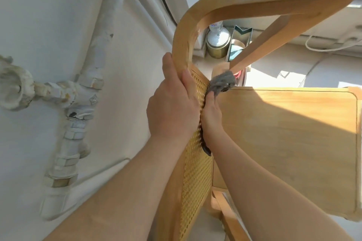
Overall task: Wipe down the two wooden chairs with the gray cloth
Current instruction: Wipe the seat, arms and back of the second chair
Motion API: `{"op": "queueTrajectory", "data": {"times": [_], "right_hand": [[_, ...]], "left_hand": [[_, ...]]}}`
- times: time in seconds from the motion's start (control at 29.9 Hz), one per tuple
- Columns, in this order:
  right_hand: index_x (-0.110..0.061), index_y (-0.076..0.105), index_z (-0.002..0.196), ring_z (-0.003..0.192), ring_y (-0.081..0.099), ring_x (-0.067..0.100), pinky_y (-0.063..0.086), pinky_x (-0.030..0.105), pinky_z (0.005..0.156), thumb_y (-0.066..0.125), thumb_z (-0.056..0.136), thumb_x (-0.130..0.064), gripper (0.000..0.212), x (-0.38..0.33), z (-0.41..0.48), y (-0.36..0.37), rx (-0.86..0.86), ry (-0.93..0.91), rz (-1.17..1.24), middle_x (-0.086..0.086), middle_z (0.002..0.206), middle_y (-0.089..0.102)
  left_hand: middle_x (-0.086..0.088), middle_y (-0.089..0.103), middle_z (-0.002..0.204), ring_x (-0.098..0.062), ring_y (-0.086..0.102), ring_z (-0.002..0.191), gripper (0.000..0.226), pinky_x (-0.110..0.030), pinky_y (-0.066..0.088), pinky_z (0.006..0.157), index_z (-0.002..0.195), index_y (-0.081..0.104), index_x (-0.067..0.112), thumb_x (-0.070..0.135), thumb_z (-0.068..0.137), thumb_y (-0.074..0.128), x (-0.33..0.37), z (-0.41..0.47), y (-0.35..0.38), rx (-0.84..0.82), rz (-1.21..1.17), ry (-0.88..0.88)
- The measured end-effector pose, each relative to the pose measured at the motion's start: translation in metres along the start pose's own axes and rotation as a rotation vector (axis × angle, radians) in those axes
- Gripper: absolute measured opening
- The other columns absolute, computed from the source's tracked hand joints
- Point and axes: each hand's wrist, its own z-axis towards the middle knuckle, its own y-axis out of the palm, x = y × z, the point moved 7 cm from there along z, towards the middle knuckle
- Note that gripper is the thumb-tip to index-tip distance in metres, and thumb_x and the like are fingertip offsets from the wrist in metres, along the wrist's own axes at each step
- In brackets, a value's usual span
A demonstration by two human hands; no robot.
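A wooden chair [284, 133] with a curved arm and a woven cane back panel [194, 172] fills the middle and right of the view. My left hand [172, 101] grips the top edge of the backrest where the curved arm meets the cane panel. My right hand [212, 115] holds the gray cloth [221, 82] against the inner side of the backrest, at the back corner of the seat. The cloth bunches above my fingers. Only one chair is visible.
A white wall with painted pipes and a valve [74, 103] stands close on the left. Behind the chair a brass-coloured tin [217, 47] and a small open box [238, 45] sit on a ledge. A white cord [323, 49] lies at the far right.
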Motion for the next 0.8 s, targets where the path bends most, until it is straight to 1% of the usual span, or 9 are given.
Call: {"op": "queueTrajectory", "data": {"times": [0.07, 0.13, 0.23, 0.37, 0.47, 0.53, 0.6, 0.7, 0.8], "right_hand": [[-0.017, 0.038, 0.145, 0.138, 0.034, 0.018, 0.027, 0.031, 0.106, 0.023, 0.104, -0.038, 0.049, -0.013, -0.029, 0.002, -0.065, -0.054, -0.064, -0.001, 0.148, 0.041], [-0.012, 0.059, 0.112, 0.108, 0.051, 0.018, 0.033, 0.030, 0.085, 0.027, 0.104, -0.033, 0.039, -0.028, -0.066, -0.004, -0.166, -0.174, -0.208, 0.001, 0.110, 0.060], [-0.020, 0.040, 0.064, 0.068, 0.045, 0.013, 0.035, 0.035, 0.067, 0.032, 0.102, -0.030, 0.040, -0.048, -0.103, -0.027, -0.250, -0.222, -0.382, -0.005, 0.066, 0.048], [-0.007, 0.042, 0.056, 0.051, 0.037, 0.012, 0.033, 0.032, 0.055, 0.046, 0.098, -0.030, 0.048, -0.091, -0.122, -0.043, -0.150, -0.504, -0.508, 0.006, 0.052, 0.039], [-0.004, 0.045, 0.054, 0.057, 0.039, 0.014, 0.031, 0.028, 0.056, 0.052, 0.095, -0.040, 0.055, -0.104, -0.127, -0.042, -0.044, -0.664, -0.338, 0.007, 0.056, 0.041], [-0.013, 0.046, 0.055, 0.064, 0.045, 0.014, 0.036, 0.027, 0.062, 0.047, 0.097, -0.042, 0.051, -0.094, -0.121, -0.036, 0.005, -0.611, -0.105, 0.005, 0.064, 0.046], [-0.015, 0.056, 0.066, 0.082, 0.051, 0.030, 0.043, 0.042, 0.076, 0.043, 0.098, -0.040, 0.043, -0.070, -0.112, -0.019, 0.019, -0.513, 0.137, 0.017, 0.081, 0.052], [-0.007, 0.054, 0.107, 0.099, 0.051, 0.034, 0.042, 0.054, 0.089, 0.041, 0.098, -0.038, 0.035, -0.043, -0.093, 0.006, 0.081, -0.504, 0.146, 0.020, 0.105, 0.054], [-0.026, 0.020, 0.150, 0.136, 0.036, 0.028, 0.029, 0.052, 0.111, 0.033, 0.102, -0.044, 0.053, -0.013, -0.043, 0.011, 0.042, -0.344, -0.075, 0.007, 0.151, 0.037]], "left_hand": [[-0.005, 0.067, 0.106, -0.028, 0.063, 0.091, 0.047, -0.027, 0.029, 0.064, 0.147, 0.021, 0.019, 0.037, 0.103, 0.022, 0.000, 0.001, 0.001, -0.006, 0.017, -0.012], [-0.005, 0.066, 0.107, -0.028, 0.063, 0.092, 0.048, -0.027, 0.030, 0.064, 0.147, 0.020, 0.019, 0.037, 0.103, 0.022, 0.002, -0.001, -0.001, -0.010, 0.012, -0.003], [-0.007, 0.065, 0.107, -0.030, 0.062, 0.094, 0.048, -0.029, 0.028, 0.066, 0.147, 0.020, 0.018, 0.036, 0.103, 0.022, 0.001, -0.001, -0.002, -0.019, 0.006, -0.009], [-0.009, 0.066, 0.103, -0.033, 0.061, 0.092, 0.046, -0.032, 0.028, 0.066, 0.145, 0.024, 0.018, 0.035, 0.103, 0.024, 0.001, 0.000, -0.002, -0.019, -0.008, -0.002], [-0.011, 0.066, 0.104, -0.036, 0.060, 0.093, 0.045, -0.034, 0.030, 0.066, 0.143, 0.027, 0.018, 0.036, 0.102, 0.024, -0.003, 0.002, 0.000, -0.013, -0.047, -0.025], [-0.011, 0.067, 0.103, -0.035, 0.060, 0.092, 0.044, -0.033, 0.030, 0.067, 0.143, 0.028, 0.018, 0.036, 0.102, 0.024, -0.003, 0.003, 0.000, -0.009, -0.063, -0.031], [-0.006, 0.066, 0.100, -0.028, 0.060, 0.086, 0.044, -0.029, 0.027, 0.065, 0.142, 0.028, 0.018, 0.036, 0.102, 0.023, -0.002, 0.002, 0.000, -0.007, -0.049, -0.021], [0.002, 0.056, 0.086, -0.016, 0.049, 0.072, 0.043, -0.023, 0.024, 0.061, 0.141, 0.029, 0.018, 0.036, 0.103, 0.023, -0.003, 0.001, -0.001, -0.007, -0.043, -0.009], [0.001, 0.059, 0.087, -0.021, 0.056, 0.075, 0.043, -0.027, 0.020, 0.052, 0.142, 0.028, 0.017, 0.035, 0.103, 0.023, -0.001, 0.001, -0.001, 0.003, -0.019, -0.009]]}}
